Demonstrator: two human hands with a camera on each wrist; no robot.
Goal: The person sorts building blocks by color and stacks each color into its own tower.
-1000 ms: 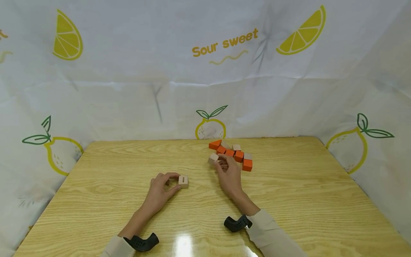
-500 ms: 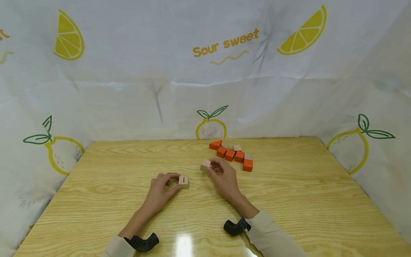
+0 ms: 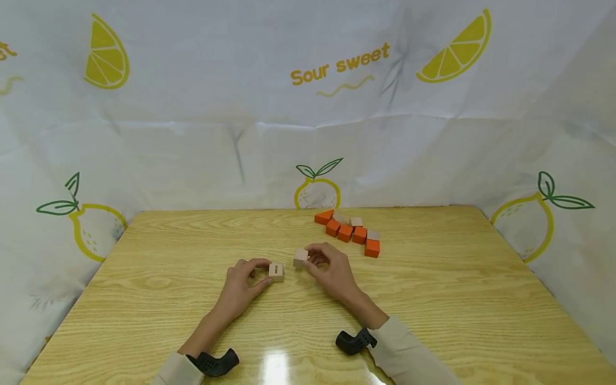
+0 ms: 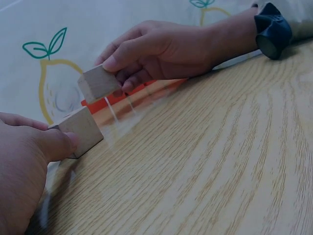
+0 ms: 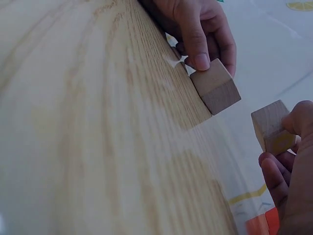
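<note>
Between two wooden blocks (image 3: 276,275), narrow gap

Wooden blocks (image 4: 86,129) in left hand (image 4: 23,164) and right hand (image 4: 159,50)

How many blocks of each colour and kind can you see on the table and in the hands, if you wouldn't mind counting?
Held pale blocks: 2
Other pale blocks, partly hidden: 3
Orange cubes: 4
Orange triangular block: 1
Total visible: 10
</note>
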